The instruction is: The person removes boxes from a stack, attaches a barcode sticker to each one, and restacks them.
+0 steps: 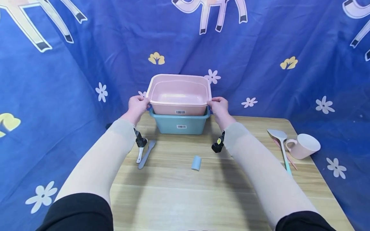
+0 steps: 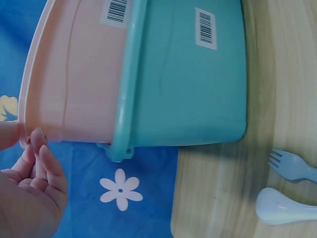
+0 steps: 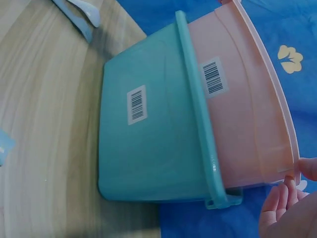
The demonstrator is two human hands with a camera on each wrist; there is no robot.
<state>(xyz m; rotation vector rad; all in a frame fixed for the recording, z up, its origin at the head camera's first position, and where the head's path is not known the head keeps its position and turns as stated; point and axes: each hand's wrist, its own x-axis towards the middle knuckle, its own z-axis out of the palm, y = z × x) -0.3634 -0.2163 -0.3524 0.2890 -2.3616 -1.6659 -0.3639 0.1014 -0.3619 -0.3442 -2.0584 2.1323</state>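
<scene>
A pink plastic bin sits partly down inside a teal bin, its upper part standing above the teal rim. My left hand pinches the pink rim at the left front corner, thumb on top and fingers below. At the opposite corner, my right hand pinches the same rim likewise. Both wrist views show a barcode label on the teal bin's front and another label on the pink one. The inside of the teal bin is hidden by the pink bin.
Left of the bins lie a grey fork and a white spoon. A small light-blue curved piece lies mid-table. At right are a spatula, pink chopsticks and a pink mug on its side. A blue curtain hangs behind.
</scene>
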